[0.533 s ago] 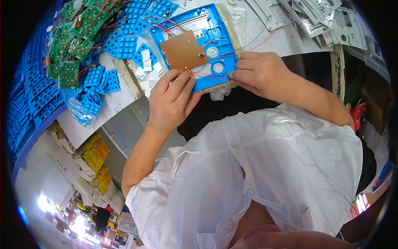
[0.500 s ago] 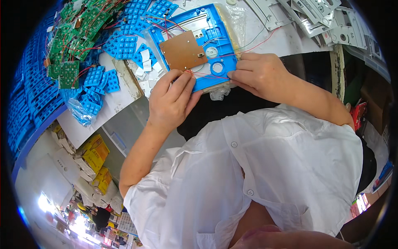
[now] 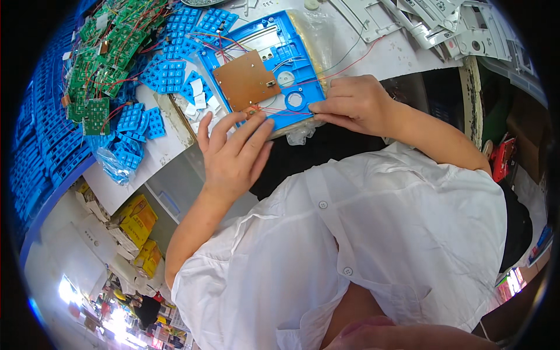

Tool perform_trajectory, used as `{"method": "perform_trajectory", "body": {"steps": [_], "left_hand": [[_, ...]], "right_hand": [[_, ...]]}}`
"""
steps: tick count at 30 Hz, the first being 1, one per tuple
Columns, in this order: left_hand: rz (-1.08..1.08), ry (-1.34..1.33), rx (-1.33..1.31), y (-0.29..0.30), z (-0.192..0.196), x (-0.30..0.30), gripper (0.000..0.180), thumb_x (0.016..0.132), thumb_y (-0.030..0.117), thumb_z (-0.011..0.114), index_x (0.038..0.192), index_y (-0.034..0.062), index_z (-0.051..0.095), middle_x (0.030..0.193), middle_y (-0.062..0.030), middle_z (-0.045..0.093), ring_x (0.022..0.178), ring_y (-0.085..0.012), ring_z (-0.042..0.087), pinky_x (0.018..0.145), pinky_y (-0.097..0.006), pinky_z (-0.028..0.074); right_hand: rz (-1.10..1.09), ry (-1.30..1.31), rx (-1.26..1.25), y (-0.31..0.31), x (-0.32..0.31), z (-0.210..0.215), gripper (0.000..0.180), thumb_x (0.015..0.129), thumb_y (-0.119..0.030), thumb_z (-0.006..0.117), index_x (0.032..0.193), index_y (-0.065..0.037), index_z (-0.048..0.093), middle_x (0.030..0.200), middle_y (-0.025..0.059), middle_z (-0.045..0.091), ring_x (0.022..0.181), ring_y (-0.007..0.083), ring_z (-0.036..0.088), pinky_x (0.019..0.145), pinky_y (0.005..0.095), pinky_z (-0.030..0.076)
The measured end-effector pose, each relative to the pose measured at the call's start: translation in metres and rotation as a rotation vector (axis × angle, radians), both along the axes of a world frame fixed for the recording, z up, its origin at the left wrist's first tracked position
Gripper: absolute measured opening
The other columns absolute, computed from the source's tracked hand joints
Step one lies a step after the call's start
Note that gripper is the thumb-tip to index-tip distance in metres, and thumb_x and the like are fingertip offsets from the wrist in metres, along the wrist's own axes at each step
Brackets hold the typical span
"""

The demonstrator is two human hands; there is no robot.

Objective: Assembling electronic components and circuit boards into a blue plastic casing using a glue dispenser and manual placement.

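Note:
A blue plastic casing [image 3: 309, 61] lies tilted at the table's front edge. Over its left part rests a brown circuit board [image 3: 245, 80], with thin red wires [image 3: 286, 111] running across the casing's near end. My left hand [image 3: 230, 160] is open, fingers spread, its index and middle fingertips touching the casing's near left corner beside the wire ends. At the near right corner, my right hand [image 3: 359, 105] is closed in a pinch on the red wires. Its fingertips partly hide the wires there.
Green circuit boards [image 3: 119, 55] with wires are heaped at the far left, beside blue keypads [image 3: 172, 76]. Small white pieces [image 3: 199, 96] lie left of the casing. Grey-white panels [image 3: 431, 26] pile up at the far right. Yellow boxes [image 3: 137, 221] stand below the table on the left.
My left hand has loosened from a pinch and its fingers have spread. The right hand stays pinched, shifted slightly left. The view has shifted a little, moving the casing left and down.

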State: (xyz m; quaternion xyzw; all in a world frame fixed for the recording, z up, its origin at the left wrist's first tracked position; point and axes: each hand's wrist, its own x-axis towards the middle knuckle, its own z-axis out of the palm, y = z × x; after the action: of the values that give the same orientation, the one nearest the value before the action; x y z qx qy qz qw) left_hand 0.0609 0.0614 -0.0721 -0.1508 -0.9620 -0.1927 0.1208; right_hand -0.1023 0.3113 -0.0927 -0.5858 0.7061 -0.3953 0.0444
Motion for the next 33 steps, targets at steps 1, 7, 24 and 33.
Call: {"method": "perform_trajectory", "body": {"steps": [1,7,24,33], "left_hand": [[0.005,0.026,0.042,0.005,0.002,-0.003,0.044,0.076,0.009,0.082,0.118,0.0151,0.072,0.121,-0.0016,0.069,0.11,-0.0254,0.061,0.107,-0.049,0.039],[-0.062,0.127,0.135,0.046,-0.016,-0.03,0.041,0.074,0.012,0.082,0.114,0.0134,0.075,0.114,0.0016,0.069,0.1,-0.02,0.062,0.102,-0.048,0.038],[-0.091,0.09,-0.027,0.052,-0.012,-0.03,0.041,0.074,0.017,0.08,0.114,0.0126,0.074,0.119,0.0024,0.063,0.099,-0.0195,0.059,0.096,-0.047,0.037],[0.221,0.094,0.337,-0.001,0.01,-0.066,0.009,0.081,0.008,0.073,0.088,0.0109,0.07,0.082,-0.0034,0.064,0.081,-0.0236,0.061,0.081,-0.038,0.038]], "right_hand": [[-0.001,0.002,-0.01,0.0,-0.001,-0.004,0.022,0.08,-0.011,0.084,0.1,-0.007,0.075,0.072,0.0038,0.063,0.063,0.0228,0.06,0.053,0.035,0.049],[-0.012,-0.115,0.023,0.006,-0.001,-0.006,0.022,0.081,-0.011,0.082,0.103,-0.009,0.077,0.073,0.0064,0.063,0.064,0.0241,0.061,0.055,0.0358,0.048],[-0.11,-0.826,0.448,-0.01,-0.008,0.036,0.017,0.088,-0.004,0.07,0.103,-0.004,0.063,0.058,0.0005,0.049,0.055,0.0073,0.045,0.053,0.0268,0.035],[-0.269,-0.046,0.125,-0.06,-0.043,0.038,0.019,0.088,-0.018,0.072,0.103,-0.006,0.073,0.07,0.0082,0.065,0.063,0.0235,0.064,0.06,0.0353,0.05]]}}
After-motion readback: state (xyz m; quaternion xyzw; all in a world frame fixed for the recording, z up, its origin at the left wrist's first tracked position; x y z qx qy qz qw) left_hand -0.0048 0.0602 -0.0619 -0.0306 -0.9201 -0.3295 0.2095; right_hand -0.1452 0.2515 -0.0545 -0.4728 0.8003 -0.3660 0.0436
